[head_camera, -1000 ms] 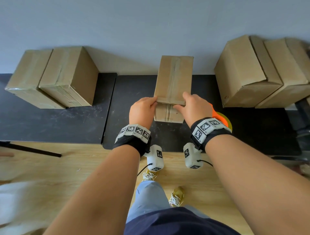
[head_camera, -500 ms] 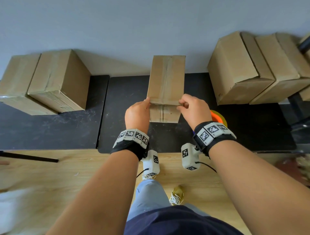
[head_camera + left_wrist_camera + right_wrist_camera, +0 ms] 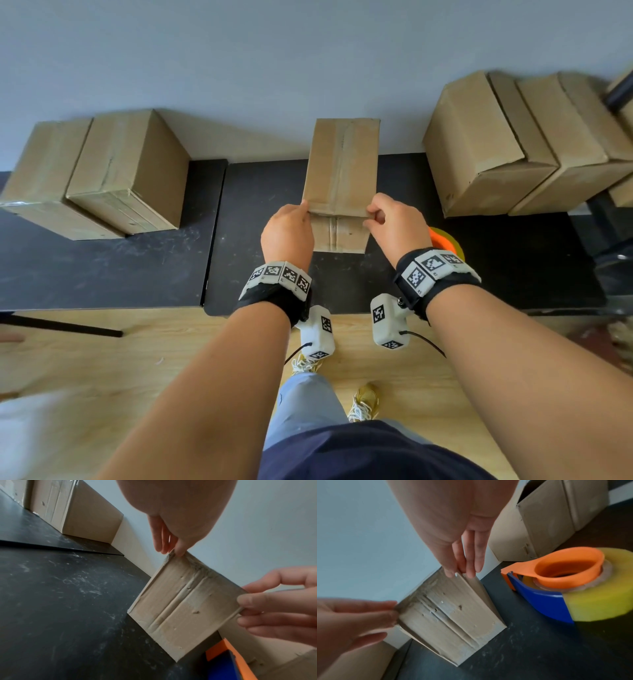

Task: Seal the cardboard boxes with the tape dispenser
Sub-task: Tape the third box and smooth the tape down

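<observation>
Two stacks of boxes (image 3: pixel 130 171) flank the black table (image 3: pixel 102 267); middle box (image 3: pixel 342 164) stands centre, left hand (image 3: pixel 287 233) and right hand (image 3: pixel 394 229) pinching its near top corners; looks like positioning; next up, grabbing the tape dispenser (image 3: pixel 565 585) just right of it

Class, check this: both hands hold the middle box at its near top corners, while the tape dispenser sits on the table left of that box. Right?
Not quite. The tape dispenser sits right of the middle box, by the right hand, as the right wrist view shows. Both hands, left hand included, do hold its near top corners.
</observation>
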Demonstrator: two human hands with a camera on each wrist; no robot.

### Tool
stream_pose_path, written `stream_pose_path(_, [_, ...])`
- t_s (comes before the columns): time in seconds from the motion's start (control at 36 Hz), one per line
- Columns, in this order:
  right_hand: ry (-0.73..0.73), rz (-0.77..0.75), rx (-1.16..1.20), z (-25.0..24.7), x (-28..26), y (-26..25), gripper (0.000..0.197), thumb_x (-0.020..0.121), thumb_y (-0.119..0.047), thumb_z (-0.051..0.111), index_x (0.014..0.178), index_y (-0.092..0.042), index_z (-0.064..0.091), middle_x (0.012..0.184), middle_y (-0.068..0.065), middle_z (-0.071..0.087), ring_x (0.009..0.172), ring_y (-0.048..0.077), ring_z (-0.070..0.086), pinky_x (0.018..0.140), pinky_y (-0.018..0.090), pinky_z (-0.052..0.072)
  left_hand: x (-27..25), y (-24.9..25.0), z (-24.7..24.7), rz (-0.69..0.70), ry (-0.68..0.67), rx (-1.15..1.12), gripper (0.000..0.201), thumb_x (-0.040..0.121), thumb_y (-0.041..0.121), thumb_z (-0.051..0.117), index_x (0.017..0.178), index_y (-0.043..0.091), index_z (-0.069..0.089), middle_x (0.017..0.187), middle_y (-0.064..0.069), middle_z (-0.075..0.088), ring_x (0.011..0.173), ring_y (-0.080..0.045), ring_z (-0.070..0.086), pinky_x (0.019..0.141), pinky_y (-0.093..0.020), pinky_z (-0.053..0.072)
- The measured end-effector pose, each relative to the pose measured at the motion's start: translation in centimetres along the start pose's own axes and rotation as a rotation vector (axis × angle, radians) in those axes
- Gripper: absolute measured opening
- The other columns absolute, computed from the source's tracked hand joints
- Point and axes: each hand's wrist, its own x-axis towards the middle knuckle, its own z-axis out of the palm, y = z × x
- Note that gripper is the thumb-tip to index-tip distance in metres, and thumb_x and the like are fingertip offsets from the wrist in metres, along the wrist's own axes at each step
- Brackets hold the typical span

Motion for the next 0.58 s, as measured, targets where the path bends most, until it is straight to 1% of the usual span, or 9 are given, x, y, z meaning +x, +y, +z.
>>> stream_pose_path(0.08, [-0.024,0.072,0.086,-0.5,-0.5,0.1,0.018,0.093,-0.016,0.064,0.111,-0.018,0.063,0.086,-0.004,0.063,0.078,0.014,0.059,0.068,0.023,0.042,0.0,0.8,0.2,-0.025,0.078,-0.056,0.033,0.087,0.001,0.049,0.112,0.009,0.068,0.129,-0.003,0.053,0.121,-0.020,0.047,0.084,-0.033,0.047])
stream_pose_path(0.17, [0.074,0.162,0.136,-1.3,-0.8,0.8,0.027,0.094,-0.011,0.055,0.116,-0.023,0.064,0.089,-0.002,0.069,0.081,0.017,0.063,0.068,0.025,0.044,0.7,2.3,0.1,-0.047,0.088,-0.017,0.035,0.079,-0.005,0.048,0.108,0.004,0.067,0.143,-0.010,0.041,0.132,-0.027,0.036,0.099,-0.038,0.041])
stream_pose_path(0.25, [0.170,0.286,0.123,-2.4,-1.3,1.9,0.027,0.095,-0.012,0.050,0.115,-0.023,0.064,0.096,0.000,0.070,0.086,0.019,0.064,0.069,0.028,0.046,1.5,4.3,0.2,0.008,0.036,0.039,0.039,0.080,0.000,0.047,0.116,0.003,0.060,0.146,-0.014,0.037,0.135,-0.030,0.033,0.112,-0.039,0.027])
stream_pose_path(0.33, [0.158,0.371,0.116,-3.4,-1.9,3.0,0.022,0.096,-0.014,0.048,0.109,-0.022,0.064,0.098,0.003,0.068,0.091,0.024,0.063,0.075,0.035,0.050,2.3,6.9,0.7,0.122,-0.093,0.080,0.039,0.092,0.016,0.041,0.129,0.008,0.052,0.149,-0.010,0.035,0.136,-0.029,0.032,0.114,-0.037,0.023])
stream_pose_path(0.39, [0.146,0.395,0.103,-3.7,-2.5,3.6,0.020,0.097,-0.014,0.047,0.107,-0.021,0.063,0.095,0.004,0.066,0.090,0.024,0.062,0.075,0.037,0.050,2.6,8.6,1.3,0.171,-0.208,0.157,0.049,0.099,0.037,0.037,0.141,0.011,0.041,0.154,-0.008,0.028,0.141,-0.026,0.025,0.116,-0.039,0.017])
stream_pose_path(0.44, [0.134,0.428,0.095,-3.8,-3.0,4.2,0.021,0.097,-0.013,0.047,0.108,-0.020,0.063,0.097,0.005,0.066,0.092,0.023,0.061,0.074,0.035,0.049,2.6,9.6,2.0,0.206,-0.287,0.234,0.060,0.098,0.049,0.035,0.144,0.011,0.034,0.154,-0.007,0.028,0.141,-0.025,0.025,0.115,-0.041,0.019])
stream_pose_path(0.47, [0.122,0.449,0.087,-3.8,-3.2,4.5,0.021,0.097,-0.013,0.048,0.109,-0.021,0.063,0.099,0.004,0.066,0.093,0.023,0.061,0.075,0.034,0.049,2.5,9.8,2.4,0.223,-0.296,0.249,0.060,0.097,0.048,0.038,0.143,0.011,0.034,0.151,-0.007,0.031,0.139,-0.025,0.027,0.113,-0.042,0.022])
stream_pose_path(0.53, [0.097,0.480,0.074,-3.8,-3.6,5.1,0.019,0.098,-0.015,0.049,0.108,-0.023,0.063,0.102,0.002,0.066,0.094,0.021,0.061,0.076,0.034,0.050,2.2,9.7,2.9,0.229,-0.273,0.231,0.053,0.092,0.036,0.045,0.138,0.013,0.037,0.147,-0.007,0.036,0.135,-0.025,0.031,0.110,-0.042,0.028])
stream_pose_path(0.58, [0.079,0.495,0.061,-3.8,-3.9,5.6,0.017,0.098,-0.016,0.050,0.106,-0.021,0.065,0.102,0.002,0.067,0.093,0.020,0.061,0.077,0.033,0.049,1.8,9.3,2.9,0.189,-0.251,0.220,0.051,0.084,0.023,0.048,0.134,0.013,0.040,0.146,-0.006,0.037,0.135,-0.025,0.030,0.110,-0.044,0.027])
